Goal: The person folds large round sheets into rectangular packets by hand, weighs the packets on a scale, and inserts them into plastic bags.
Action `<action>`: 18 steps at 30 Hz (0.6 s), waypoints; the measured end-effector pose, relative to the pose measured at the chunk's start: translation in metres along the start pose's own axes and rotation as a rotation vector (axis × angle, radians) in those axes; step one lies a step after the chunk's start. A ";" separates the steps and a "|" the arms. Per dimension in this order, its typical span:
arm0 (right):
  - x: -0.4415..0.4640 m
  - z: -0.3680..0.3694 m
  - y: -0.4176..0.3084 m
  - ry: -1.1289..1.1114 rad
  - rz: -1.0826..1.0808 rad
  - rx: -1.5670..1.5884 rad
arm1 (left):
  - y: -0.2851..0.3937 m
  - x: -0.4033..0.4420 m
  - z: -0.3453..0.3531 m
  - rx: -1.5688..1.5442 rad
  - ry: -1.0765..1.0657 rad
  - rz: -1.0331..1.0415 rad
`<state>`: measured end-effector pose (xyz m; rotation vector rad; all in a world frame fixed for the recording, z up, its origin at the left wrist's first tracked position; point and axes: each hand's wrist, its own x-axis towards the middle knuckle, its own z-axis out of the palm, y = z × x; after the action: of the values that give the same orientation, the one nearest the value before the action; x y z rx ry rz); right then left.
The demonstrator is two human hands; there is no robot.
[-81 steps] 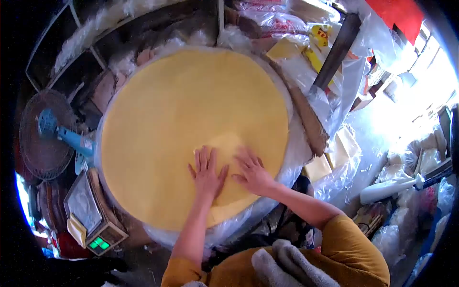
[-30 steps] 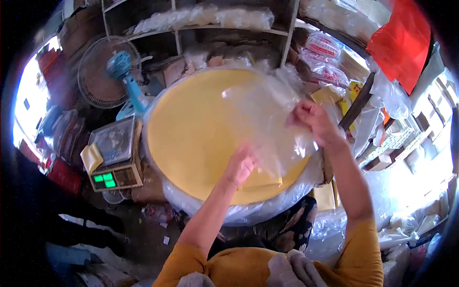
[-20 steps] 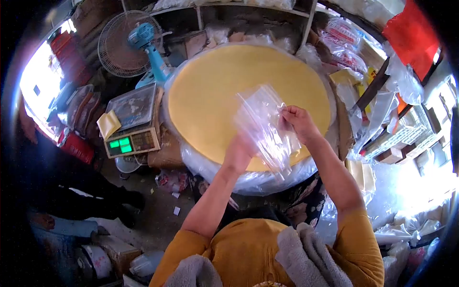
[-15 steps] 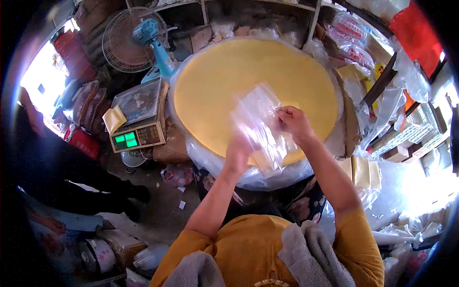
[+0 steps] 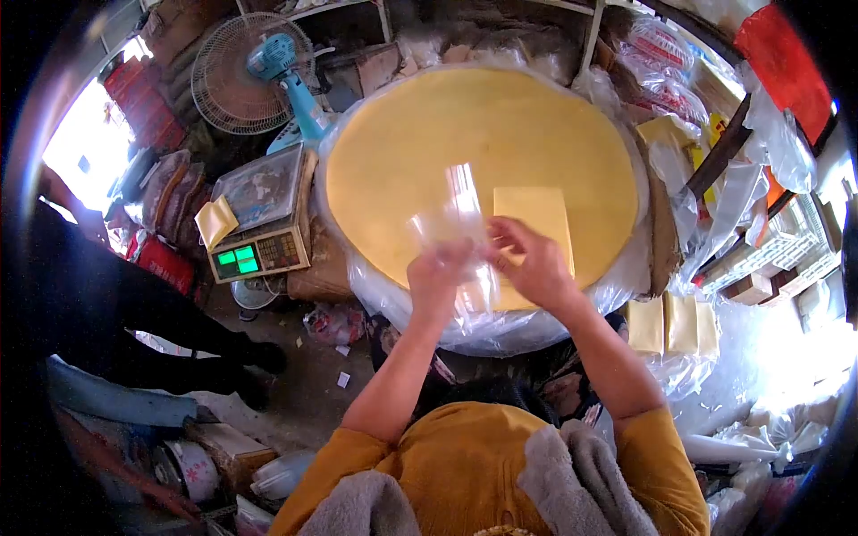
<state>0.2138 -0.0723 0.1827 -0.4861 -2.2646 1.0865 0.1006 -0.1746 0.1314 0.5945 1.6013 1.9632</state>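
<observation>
far left: another person in dark clothes (image 5: 152, 308), standing, feet on the floor. right of them, weighing scale (image 5: 259, 183), green display lit, folded yellow piece (image 5: 215, 221) on its near-left corner. fan (image 5: 250, 71) with blue motor housing just behind the scale.

centre: round tabletop (image 5: 429, 134), yellow top, clear plastic bunched round its edge. left hand (image 5: 440, 261) over the near part of it, motion-blurred, fingers closed on a clear plastic bag (image 5: 464, 198). bag is held up over the tabletop, one strip pointing away from the wearer, lower end hanging toward the near edge.

right hand (image 5: 529, 255) beside the bag, fingers bent, thumb side toward the left hand; can't tell if they're gripping the plastic or just next to it. yellow rectangular sheet (image 5: 534, 207) lies flat on the tabletop, partly under the right hand in view; can't tell if single or stacked.

right: yellow packets (image 5: 672, 324) in a row on clear plastic, lower than the tabletop, apart from it. red sheet (image 5: 786, 70) hangs upper right.
</observation>
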 end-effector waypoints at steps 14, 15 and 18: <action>0.040 -0.062 0.089 0.090 0.349 0.585 | 0.014 0.027 -0.014 -0.140 0.065 -0.114; 0.057 -0.087 0.118 0.181 0.340 0.419 | 0.006 0.036 -0.025 -0.164 0.102 -0.059; 0.122 -0.189 0.221 0.603 0.305 0.316 | 0.033 0.044 -0.037 -0.032 0.146 -0.024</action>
<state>0.2566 0.2377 0.1437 -0.9034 -1.4968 1.2138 0.0394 -0.1782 0.1568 0.4256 1.6521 2.0510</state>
